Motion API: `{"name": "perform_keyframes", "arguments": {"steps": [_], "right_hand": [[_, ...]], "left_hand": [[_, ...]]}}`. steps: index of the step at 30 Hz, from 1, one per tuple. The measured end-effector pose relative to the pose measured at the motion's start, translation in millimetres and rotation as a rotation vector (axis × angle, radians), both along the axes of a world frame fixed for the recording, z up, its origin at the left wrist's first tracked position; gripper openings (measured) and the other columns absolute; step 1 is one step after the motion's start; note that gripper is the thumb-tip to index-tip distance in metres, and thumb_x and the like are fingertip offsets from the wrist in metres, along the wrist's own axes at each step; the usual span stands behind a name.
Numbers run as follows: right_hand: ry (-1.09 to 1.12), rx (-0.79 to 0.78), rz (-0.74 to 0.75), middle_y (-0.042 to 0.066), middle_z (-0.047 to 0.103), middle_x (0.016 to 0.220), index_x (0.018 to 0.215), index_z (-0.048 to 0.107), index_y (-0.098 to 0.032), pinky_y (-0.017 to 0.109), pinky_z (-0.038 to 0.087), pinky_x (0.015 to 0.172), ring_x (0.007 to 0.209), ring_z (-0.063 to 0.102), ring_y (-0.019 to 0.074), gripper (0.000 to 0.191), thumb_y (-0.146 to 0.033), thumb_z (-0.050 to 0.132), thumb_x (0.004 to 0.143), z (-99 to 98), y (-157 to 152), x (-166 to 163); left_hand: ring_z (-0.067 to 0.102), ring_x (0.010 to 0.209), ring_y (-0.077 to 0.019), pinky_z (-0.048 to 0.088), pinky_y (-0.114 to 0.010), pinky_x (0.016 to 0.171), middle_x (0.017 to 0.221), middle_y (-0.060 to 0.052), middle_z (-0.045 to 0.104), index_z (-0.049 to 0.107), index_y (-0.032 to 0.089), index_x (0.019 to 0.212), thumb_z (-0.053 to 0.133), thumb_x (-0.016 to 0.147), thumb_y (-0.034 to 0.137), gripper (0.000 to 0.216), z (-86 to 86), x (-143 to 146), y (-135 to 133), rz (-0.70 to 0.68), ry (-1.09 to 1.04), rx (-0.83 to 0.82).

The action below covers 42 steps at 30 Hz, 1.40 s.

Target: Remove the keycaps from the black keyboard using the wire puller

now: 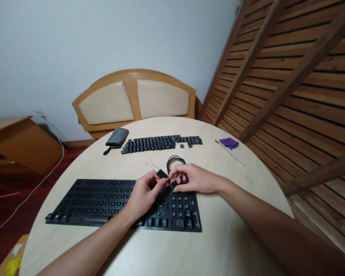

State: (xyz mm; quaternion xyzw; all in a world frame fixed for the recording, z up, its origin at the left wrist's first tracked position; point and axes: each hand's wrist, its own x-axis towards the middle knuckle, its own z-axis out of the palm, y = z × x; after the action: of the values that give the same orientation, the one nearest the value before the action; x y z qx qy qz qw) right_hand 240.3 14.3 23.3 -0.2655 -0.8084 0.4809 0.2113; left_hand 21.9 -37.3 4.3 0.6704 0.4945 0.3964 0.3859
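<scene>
A black keyboard (87,217) lies across the near part of the table, most of its keycaps off and the bare switches showing. Over its right half, my left hand (143,191) pinches a wire keycap puller (161,173) by its black handle, the wire prongs pointing away to the upper left. My right hand (194,178) meets it at the handle's near end, fingers curled and thumb bent in around something small and black that I cannot make out. Behind my right fingers, the keyboard's coiled black cable (172,159) rests on the table.
Loose black keycaps (149,144) stand in rows farther back on the round table (218,230). A dark grey pouch (117,136) lies left of them. At the right are a purple cloth (229,143) and a thin rod (232,155). A bench (136,99) stands behind.
</scene>
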Motion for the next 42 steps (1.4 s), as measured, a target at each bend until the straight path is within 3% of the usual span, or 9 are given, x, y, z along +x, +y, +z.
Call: {"name": "perform_keyframes", "arguments": {"steps": [13,29,35,42], "right_hand": [[0.167,-0.132,-0.024,0.004,0.061,0.102,0.114,0.055,-0.018,0.029,0.049,0.081,0.095,0.061,0.0144,0.04,-0.008,0.067,0.078,-10.7,1.8,-3.2],[0.133,-0.14,-0.051,0.0,0.059,0.089,0.106,0.06,-0.016,0.028,0.048,0.072,0.077,0.056,0.0115,0.04,-0.016,0.079,0.072,-6.1,-2.1,-9.4],[0.15,-0.163,-0.042,-0.001,0.057,0.089,0.111,0.059,-0.018,0.028,0.047,0.073,0.078,0.054,0.0118,0.046,-0.02,0.081,0.071,-5.1,-3.0,-10.2],[0.227,-0.195,-0.016,-0.001,0.056,0.092,0.118,0.055,-0.019,0.029,0.046,0.08,0.084,0.056,0.0112,0.049,-0.011,0.075,0.074,-8.6,-4.0,-10.7]], "left_hand": [[0.066,0.071,-0.0175,0.047,-0.027,0.067,0.079,-0.004,0.075,0.067,0.016,0.084,0.058,0.092,0.037,0.024,1.8,1.3,1.3,0.008,0.018,0.005],[0.063,0.074,-0.0188,0.044,-0.029,0.067,0.082,-0.005,0.072,0.068,0.014,0.087,0.059,0.092,0.038,0.026,-3.4,-0.5,0.2,-0.038,0.079,0.04],[0.061,0.071,-0.0182,0.043,-0.029,0.065,0.079,-0.005,0.071,0.068,0.014,0.087,0.059,0.092,0.04,0.028,-2.9,-1.4,-0.2,-0.016,0.118,0.043],[0.063,0.072,-0.0178,0.044,-0.027,0.066,0.078,-0.003,0.072,0.066,0.016,0.087,0.056,0.094,0.036,0.023,0.3,-0.3,-1.1,-0.015,0.079,0.042]]}}
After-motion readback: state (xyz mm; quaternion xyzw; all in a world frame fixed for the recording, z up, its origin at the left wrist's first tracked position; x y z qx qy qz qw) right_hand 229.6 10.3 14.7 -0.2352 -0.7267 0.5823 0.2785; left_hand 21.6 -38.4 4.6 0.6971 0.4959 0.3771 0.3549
